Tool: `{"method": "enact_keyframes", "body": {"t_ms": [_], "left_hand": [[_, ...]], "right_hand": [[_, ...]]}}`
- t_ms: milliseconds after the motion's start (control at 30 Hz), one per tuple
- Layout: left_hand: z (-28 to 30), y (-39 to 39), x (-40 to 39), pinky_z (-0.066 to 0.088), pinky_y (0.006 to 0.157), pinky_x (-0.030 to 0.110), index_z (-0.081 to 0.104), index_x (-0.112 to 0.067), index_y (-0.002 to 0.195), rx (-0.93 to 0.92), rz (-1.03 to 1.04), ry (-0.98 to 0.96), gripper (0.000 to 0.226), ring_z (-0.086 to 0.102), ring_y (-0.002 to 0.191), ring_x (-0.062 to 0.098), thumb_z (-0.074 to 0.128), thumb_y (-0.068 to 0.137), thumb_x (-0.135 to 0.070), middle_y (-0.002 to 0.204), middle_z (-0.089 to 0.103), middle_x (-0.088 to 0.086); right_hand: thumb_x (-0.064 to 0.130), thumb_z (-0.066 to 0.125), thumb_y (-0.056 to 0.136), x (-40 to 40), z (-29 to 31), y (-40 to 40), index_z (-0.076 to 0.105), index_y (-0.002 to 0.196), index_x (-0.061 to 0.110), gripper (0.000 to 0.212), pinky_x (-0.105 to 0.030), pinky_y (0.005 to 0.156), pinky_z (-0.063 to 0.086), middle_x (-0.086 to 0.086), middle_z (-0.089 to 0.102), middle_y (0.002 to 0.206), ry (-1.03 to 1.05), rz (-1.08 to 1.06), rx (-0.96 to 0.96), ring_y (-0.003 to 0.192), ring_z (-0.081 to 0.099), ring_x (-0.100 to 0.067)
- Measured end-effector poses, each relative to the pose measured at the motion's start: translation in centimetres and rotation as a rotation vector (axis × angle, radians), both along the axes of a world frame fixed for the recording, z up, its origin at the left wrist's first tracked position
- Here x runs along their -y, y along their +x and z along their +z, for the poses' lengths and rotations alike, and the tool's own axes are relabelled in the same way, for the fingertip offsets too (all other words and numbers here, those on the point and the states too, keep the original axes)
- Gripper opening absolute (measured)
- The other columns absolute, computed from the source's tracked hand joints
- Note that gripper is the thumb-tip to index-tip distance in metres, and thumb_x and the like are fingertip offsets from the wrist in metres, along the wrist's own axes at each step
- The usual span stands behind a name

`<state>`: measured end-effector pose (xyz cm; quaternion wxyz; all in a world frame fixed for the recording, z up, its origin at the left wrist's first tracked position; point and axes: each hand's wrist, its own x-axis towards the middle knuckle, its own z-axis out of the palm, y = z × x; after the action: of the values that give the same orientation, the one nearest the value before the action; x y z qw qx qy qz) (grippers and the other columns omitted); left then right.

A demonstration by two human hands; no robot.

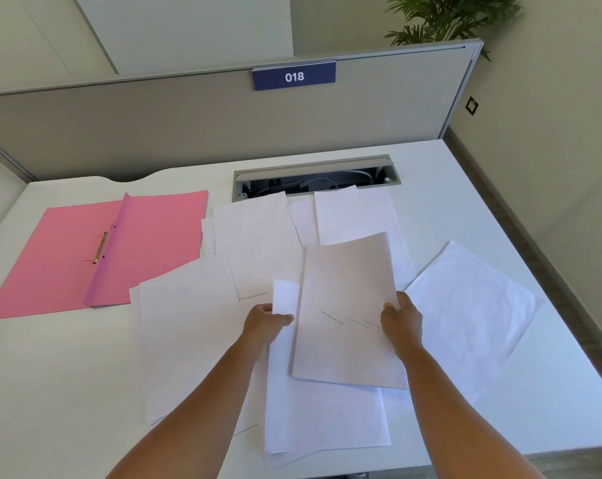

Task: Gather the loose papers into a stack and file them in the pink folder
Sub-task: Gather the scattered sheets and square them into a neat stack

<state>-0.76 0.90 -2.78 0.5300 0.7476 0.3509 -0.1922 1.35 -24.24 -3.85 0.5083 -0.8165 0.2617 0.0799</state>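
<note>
My left hand (265, 321) has a grip on the edge of a white sheet (285, 299), with my thumb on top of it and my fingers under it. My right hand (401, 319) has a grip on the right edge of another sheet (344, 305). This one is lifted up a bit and tilts toward me. It has some faint pencil marks (349, 321) near the middle, but they are too small for me to read.

The loose papers (258, 236) are spread all over the white tabletop (67, 392) in front of me. Many lie on top of each other. A few lie to the left of my left arm (185, 340), and one big sheet (465, 319) lies off to the right, turned at a slant. More sheets (327, 420) lie flat under the one I am lifting. Two sheets at the back reach the edge of the cable slot (313, 176) in the tabletop.

The pink folder (67, 257) lies open and flat on the left side of the tabletop, just beside the papers. Its metal clip (100, 247) runs down the fold in the middle. I think no paper is in it, though the raised flap (119, 243) may hide a little.

Behind the tabletop stands a grey wall panel (154, 126) with a blue sign (293, 76) that says 018. A green plant (444, 19) peeks over the top on the right.
</note>
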Motion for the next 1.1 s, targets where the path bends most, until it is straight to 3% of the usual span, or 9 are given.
{"method": "enact_keyframes", "body": {"t_ms": [100,267,500,600,667,800,900,967,1100], "left_hand": [[0.0,-0.5,-0.2,0.045,0.070,0.025,0.065,-0.013,0.110,-0.052,-0.125,-0.020,0.024,0.058,0.079,0.014,0.072,0.087,-0.016,0.100,0.067,0.003],[0.3,-1.0,-0.9,0.054,0.098,0.038,0.059,-0.014,0.131,-0.045,-0.308,-0.037,0.052,0.066,0.110,0.024,0.078,0.083,-0.012,0.120,0.069,0.005],[-0.2,-1.3,-0.7,0.055,0.084,0.033,0.069,-0.011,0.106,-0.141,-0.503,0.163,0.032,0.068,0.101,0.025,0.079,0.081,-0.026,0.106,0.072,0.005],[-0.6,-1.5,-0.6,0.044,0.071,0.028,0.063,-0.018,0.084,-0.038,-0.363,0.506,0.017,0.058,0.096,0.025,0.069,0.080,-0.034,0.092,0.059,0.000],[-0.9,-1.3,-0.3,0.045,0.083,0.032,0.065,-0.024,0.101,-0.063,-0.245,0.613,0.023,0.046,0.114,0.026,0.068,0.080,-0.033,0.114,0.046,0.004],[-0.5,-0.8,0.0,0.044,0.093,0.035,0.056,-0.027,0.121,-0.221,-0.035,0.454,0.050,0.034,0.121,0.026,0.073,0.074,-0.031,0.131,0.028,0.010],[-0.2,-0.5,0.2,0.045,0.073,0.032,0.044,-0.021,0.132,-0.222,0.115,0.291,0.070,0.036,0.109,0.026,0.080,0.073,-0.030,0.130,0.026,0.014],[-0.1,-0.3,0.2,0.041,0.065,0.032,0.033,-0.014,0.135,-0.221,0.184,0.249,0.083,0.044,0.102,0.027,0.085,0.071,-0.028,0.130,0.028,0.017],[-0.8,-0.1,-0.2,0.041,0.076,0.033,0.029,-0.008,0.134,-0.127,0.244,0.112,0.084,0.050,0.091,0.024,0.086,0.072,-0.018,0.125,0.049,0.010]], "right_hand": [[0.007,0.039,0.085,0.0,-0.1,0.0,0.059,0.103,0.020,0.030,-0.040,0.075,0.052,-0.005,0.064,0.091,-0.009,-0.016,-0.006,0.085,0.060,-0.030],[0.006,0.040,0.085,0.3,-0.2,0.1,0.060,0.104,0.020,0.031,-0.035,0.071,0.050,-0.004,0.064,0.092,-0.004,-0.037,0.003,0.084,0.059,-0.028],[0.008,0.039,0.087,0.0,-0.5,0.0,0.059,0.109,0.019,0.031,-0.034,0.074,0.049,-0.006,0.064,0.097,-0.005,-0.065,-0.011,0.088,0.059,-0.029],[0.007,0.039,0.087,-0.1,-0.6,0.0,0.059,0.107,0.019,0.031,-0.032,0.070,0.047,-0.006,0.065,0.096,0.007,-0.076,-0.004,0.084,0.059,-0.028],[0.007,0.039,0.087,-0.2,-0.6,0.0,0.059,0.109,0.018,0.031,-0.032,0.071,0.047,-0.006,0.065,0.097,0.011,-0.086,0.000,0.085,0.058,-0.028],[0.008,0.039,0.087,-0.4,-0.6,0.1,0.059,0.112,0.020,0.034,-0.032,0.073,0.047,-0.005,0.064,0.098,0.019,-0.087,0.004,0.086,0.058,-0.027],[0.008,0.039,0.087,-0.5,-0.6,-0.1,0.059,0.113,0.020,0.035,-0.032,0.072,0.049,-0.005,0.064,0.097,0.017,-0.081,0.008,0.085,0.059,-0.027],[0.008,0.040,0.087,-0.6,-0.7,-0.1,0.058,0.114,0.019,0.035,-0.031,0.069,0.046,-0.005,0.064,0.097,0.017,-0.078,0.000,0.084,0.058,-0.027],[0.008,0.039,0.087,-0.6,-0.8,-0.2,0.059,0.114,0.020,0.035,-0.029,0.067,0.043,-0.002,0.063,0.093,0.028,-0.073,-0.008,0.083,0.058,-0.025]]}}
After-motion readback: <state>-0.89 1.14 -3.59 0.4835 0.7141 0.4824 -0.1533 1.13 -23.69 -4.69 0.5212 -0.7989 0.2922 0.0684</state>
